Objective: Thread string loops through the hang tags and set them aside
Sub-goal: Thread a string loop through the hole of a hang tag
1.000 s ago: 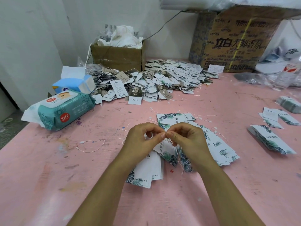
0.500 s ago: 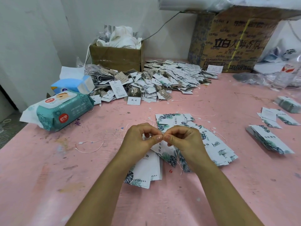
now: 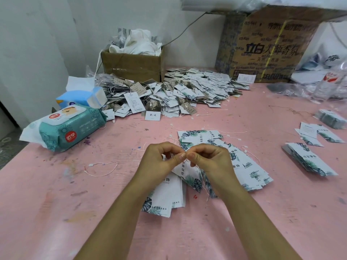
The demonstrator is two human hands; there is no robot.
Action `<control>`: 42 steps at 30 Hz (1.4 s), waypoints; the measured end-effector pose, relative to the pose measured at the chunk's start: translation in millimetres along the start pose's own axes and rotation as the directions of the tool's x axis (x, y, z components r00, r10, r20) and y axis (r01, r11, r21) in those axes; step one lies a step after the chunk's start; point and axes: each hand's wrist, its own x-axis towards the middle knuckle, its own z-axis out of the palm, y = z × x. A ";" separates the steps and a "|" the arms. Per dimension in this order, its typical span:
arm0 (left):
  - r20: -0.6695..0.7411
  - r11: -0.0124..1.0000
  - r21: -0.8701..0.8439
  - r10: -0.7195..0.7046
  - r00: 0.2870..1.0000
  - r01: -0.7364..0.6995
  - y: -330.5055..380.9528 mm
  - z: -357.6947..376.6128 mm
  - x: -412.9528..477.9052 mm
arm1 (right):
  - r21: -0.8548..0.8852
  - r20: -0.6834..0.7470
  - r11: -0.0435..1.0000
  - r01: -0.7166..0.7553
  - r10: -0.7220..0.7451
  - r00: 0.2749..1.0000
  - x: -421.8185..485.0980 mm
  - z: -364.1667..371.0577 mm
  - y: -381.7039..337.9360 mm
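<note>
Here we are pinching a string (image 3: 207,196) between the fingertips (image 3: 181,156) of left hand (image 3: 159,163) and right hand (image 3: 211,162), above the fanned hang tags (image 3: 249,173) on the near table (image 3: 56,203); we are judging it limp and light, best gripped beside its end.

Both forearms were bare up to the wrists; the left hand (image 3: 161,162) and right hand (image 3: 210,162) were bare too; thumbnails were cut short.
</note>
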 end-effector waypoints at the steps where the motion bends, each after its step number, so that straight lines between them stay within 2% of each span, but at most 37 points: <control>1: -0.003 1.000 0.007 -0.003 1.000 0.003 0.0 1.9 -0.5 | 0.002 -0.024 1.000 0.006 -0.006 1.000 0.5 0.4 1.1; 4: 0.005 0.996 0.089 0.031 0.999 -0.032 0.0 8.6 -2.5 | -0.023 -0.085 1.000 0.019 -0.020 0.996 1.7 1.0 3.4; 7: -0.023 0.993 0.105 0.058 0.998 -0.056 0.9 10.6 -3.3 | -0.049 -0.082 0.998 0.026 -0.029 0.996 2.0 0.0 3.8; 9: -0.062 0.998 0.042 0.054 0.997 -0.052 2.1 9.2 -3.5 | -0.130 -0.022 0.991 0.039 -0.042 0.999 2.0 -2.2 5.3; 11: -0.114 0.998 -0.051 0.035 0.993 -0.041 3.2 6.2 -2.5 | -0.327 0.086 0.944 0.050 -0.023 0.996 3.5 -5.8 9.6; 13: -0.177 0.989 -0.145 -0.009 0.984 -0.017 3.7 2.1 -0.3 | -0.528 0.177 0.848 0.043 0.060 0.982 5.3 -9.6 15.8; 15: -0.220 0.962 -0.274 -0.084 0.972 0.021 4.0 -1.0 1.8 | -0.602 0.214 0.798 0.021 0.135 0.967 5.9 -11.8 20.4; 19: -0.202 0.820 -0.568 -0.214 0.956 0.064 4.8 -3.7 4.1 | -0.641 0.243 0.766 0.040 0.153 0.958 6.3 -13.5 22.5; 22: -0.122 0.665 -0.744 -0.227 0.966 0.062 4.3 -6.8 4.9 | -0.627 0.227 0.779 0.019 0.159 0.961 6.2 -11.3 22.2; 25: -0.048 0.543 -0.836 -0.217 0.975 0.080 2.2 -9.9 5.8 | -0.608 0.198 0.794 0.017 0.131 0.971 6.3 -10.0 20.9; 27: -0.034 0.516 -0.851 -0.243 0.970 0.099 0.7 -11.1 7.0 | -0.561 0.178 0.827 0.029 0.086 0.980 5.7 -9.8 18.0; 29: -0.079 0.568 -0.814 -0.309 0.948 0.117 -0.1 -10.4 8.5 | -0.490 0.148 0.872 0.024 0.056 0.987 5.4 -8.8 13.9; 31: -0.160 0.692 -0.704 -0.374 0.914 0.159 -2.6 -7.1 9.7 | -0.364 0.116 0.931 -0.013 0.059 0.992 5.2 -8.0 10.4; 34: -0.218 0.825 -0.521 -0.378 0.900 0.220 -5.9 -0.4 9.3 | -0.185 0.067 0.981 -0.058 0.071 0.995 5.3 -7.9 6.9; 37: -0.200 0.909 -0.358 -0.300 0.933 0.216 -7.8 2.3 6.2 | -0.027 0.010 0.995 -0.093 0.093 0.996 7.0 -9.4 6.8; 39: -0.186 0.970 -0.182 -0.197 0.963 0.163 -7.5 2.3 4.4 | 0.058 -0.035 0.992 -0.113 0.115 0.993 8.2 -11.0 8.0; 42: -0.141 0.997 0.011 -0.071 0.987 0.073 -7.2 3.5 2.2 | 0.114 -0.085 0.985 -0.127 0.137 0.987 9.6 -12.6 9.9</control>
